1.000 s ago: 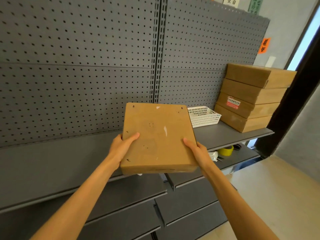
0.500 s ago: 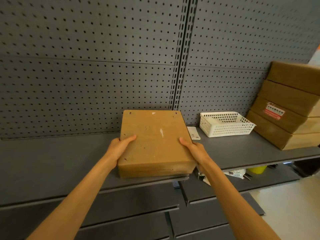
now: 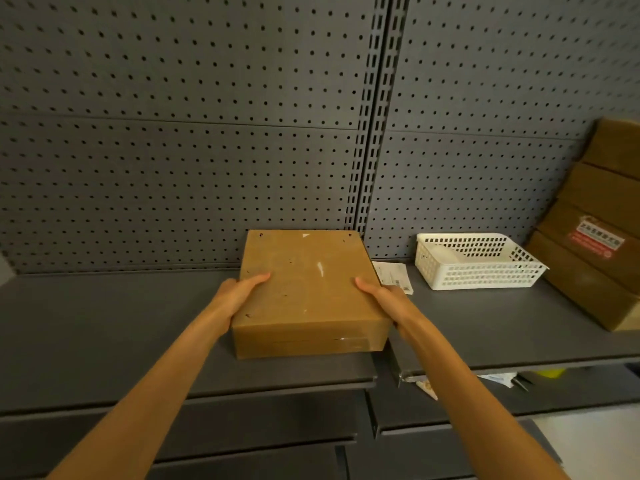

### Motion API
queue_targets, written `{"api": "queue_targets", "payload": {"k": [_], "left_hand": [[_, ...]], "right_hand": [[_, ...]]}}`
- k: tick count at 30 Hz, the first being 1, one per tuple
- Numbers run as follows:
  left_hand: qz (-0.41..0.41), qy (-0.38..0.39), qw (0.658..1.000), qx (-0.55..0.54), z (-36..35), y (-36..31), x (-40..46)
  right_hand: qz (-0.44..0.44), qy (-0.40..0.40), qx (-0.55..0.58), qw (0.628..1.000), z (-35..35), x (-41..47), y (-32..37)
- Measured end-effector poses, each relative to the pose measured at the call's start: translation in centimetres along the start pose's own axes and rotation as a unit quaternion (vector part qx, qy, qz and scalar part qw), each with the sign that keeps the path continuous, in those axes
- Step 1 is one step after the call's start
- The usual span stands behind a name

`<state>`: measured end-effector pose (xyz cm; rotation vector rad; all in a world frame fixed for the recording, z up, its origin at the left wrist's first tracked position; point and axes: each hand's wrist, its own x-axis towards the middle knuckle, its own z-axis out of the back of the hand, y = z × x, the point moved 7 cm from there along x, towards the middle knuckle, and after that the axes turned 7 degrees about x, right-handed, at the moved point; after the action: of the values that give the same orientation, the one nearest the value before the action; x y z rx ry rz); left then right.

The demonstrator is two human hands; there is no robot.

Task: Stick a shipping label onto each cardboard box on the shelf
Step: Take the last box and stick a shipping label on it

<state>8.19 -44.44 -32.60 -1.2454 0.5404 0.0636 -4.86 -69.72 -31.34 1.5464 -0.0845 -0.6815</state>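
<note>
Back wall: you face a grey pegboard panel (image 3: 180,140), split by a slotted upright (image 3: 375,109).
Shelving: grey metal shelf (image 3: 104,327) before you, lower tiers beneath.
Floor: pale patch (image 3: 595,445) at your lower right.

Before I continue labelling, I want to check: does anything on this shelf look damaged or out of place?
The box gripped by both hands has small holes and white scuffs on top. A loose paper slip lies on the shelf beside it.

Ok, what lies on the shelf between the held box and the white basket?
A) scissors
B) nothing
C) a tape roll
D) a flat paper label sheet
D: a flat paper label sheet lies on the shelf between the cardboard box and the white basket.
</note>
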Motion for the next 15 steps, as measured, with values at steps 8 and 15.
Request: {"api": "queue_targets", "payload": {"k": [8,15], "left_hand": [[0.018,-0.015,1.000,0.014,0.1,0.3,0.4],[0.015,-0.019,0.999,0.035,0.4,0.2,0.2]], "right_hand": [[-0.034,0.026,-0.063,0.997,0.1,1.5,0.3],[-0.022,0.027,-0.061,0.998,0.1,2.2,-0.2]]}}
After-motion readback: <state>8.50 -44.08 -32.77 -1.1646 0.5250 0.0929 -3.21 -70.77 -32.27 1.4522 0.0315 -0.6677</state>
